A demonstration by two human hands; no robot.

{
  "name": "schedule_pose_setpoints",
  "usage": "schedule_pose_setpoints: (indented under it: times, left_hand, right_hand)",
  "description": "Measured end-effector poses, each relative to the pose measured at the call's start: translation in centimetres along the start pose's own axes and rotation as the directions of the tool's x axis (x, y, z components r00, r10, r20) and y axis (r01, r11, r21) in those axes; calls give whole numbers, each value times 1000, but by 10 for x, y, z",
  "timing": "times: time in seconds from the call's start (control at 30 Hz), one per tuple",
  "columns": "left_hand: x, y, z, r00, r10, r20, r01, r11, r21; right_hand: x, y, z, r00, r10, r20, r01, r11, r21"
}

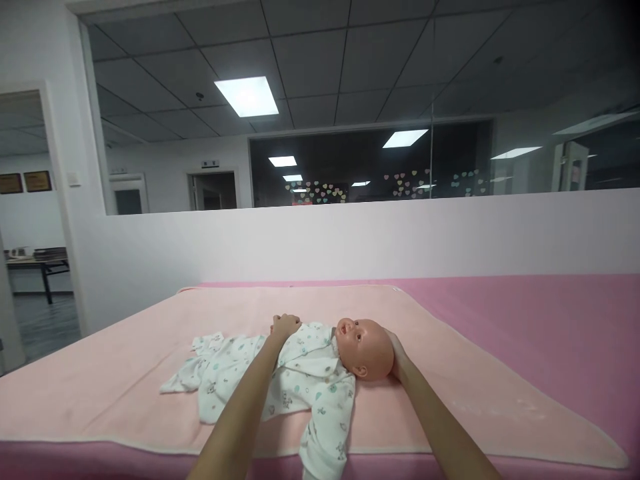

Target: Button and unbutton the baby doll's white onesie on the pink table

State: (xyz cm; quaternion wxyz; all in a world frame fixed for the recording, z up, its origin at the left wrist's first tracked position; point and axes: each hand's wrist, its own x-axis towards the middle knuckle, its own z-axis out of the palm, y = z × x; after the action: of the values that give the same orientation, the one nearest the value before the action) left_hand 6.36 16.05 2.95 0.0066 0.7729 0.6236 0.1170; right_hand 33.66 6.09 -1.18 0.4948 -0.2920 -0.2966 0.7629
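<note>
A baby doll (367, 350) lies on its back across a peach blanket (150, 320), its bald head to the right and its legs to the left. It wears a white baby outfit (300, 373) with small green and grey prints. My left hand (287, 325) is closed around the doll's far arm at its side, with a bit of the doll's hand showing past my fingers. Against the crown of the head rests my right hand (398, 355), cupping it; most of its fingers are hidden behind the head. The near sleeve (327, 427) hangs toward the front edge.
Beneath the blanket is a pink padded surface (550, 333) that extends to the right. A low white wall (350, 243) with a large window above it stands behind. At the left, a doorway shows a table (37, 262) with things on it.
</note>
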Motion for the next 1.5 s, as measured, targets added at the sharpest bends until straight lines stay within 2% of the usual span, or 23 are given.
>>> schedule_pose_setpoints:
  times: [0.07, 0.23, 0.4, 0.7, 0.93, 1.5]
  left_hand:
    - [-2, 1, 3, 1000, -6, -10, 6, 1000, 11]
    - [-7, -4, 2, 994, -87, 61, 88, 996, -12]
    - [-11, -2, 2, 985, -156, 76, 158, 987, -23]
    - [-27, 3, -1, 969, -215, 117, 218, 976, -6]
    - [-32, 5, -3, 975, -206, 83, 209, 978, -25]
    - [-35, 5, -3, 983, -177, 56, 179, 984, -27]
  right_hand:
    - [-2, 0, 2, 1000, 1, -4, -1, 1000, 9]
    - [-9, 0, 2, 997, -43, -64, 42, 999, -21]
    - [-10, 1, 0, 994, -110, 2, 110, 993, -29]
    - [-21, 1, 6, 967, -248, -53, 241, 964, -115]
    - [-33, -1, 19, 980, -198, -30, 195, 977, -92]
    - [-33, -1, 18, 976, -208, -65, 202, 975, -94]
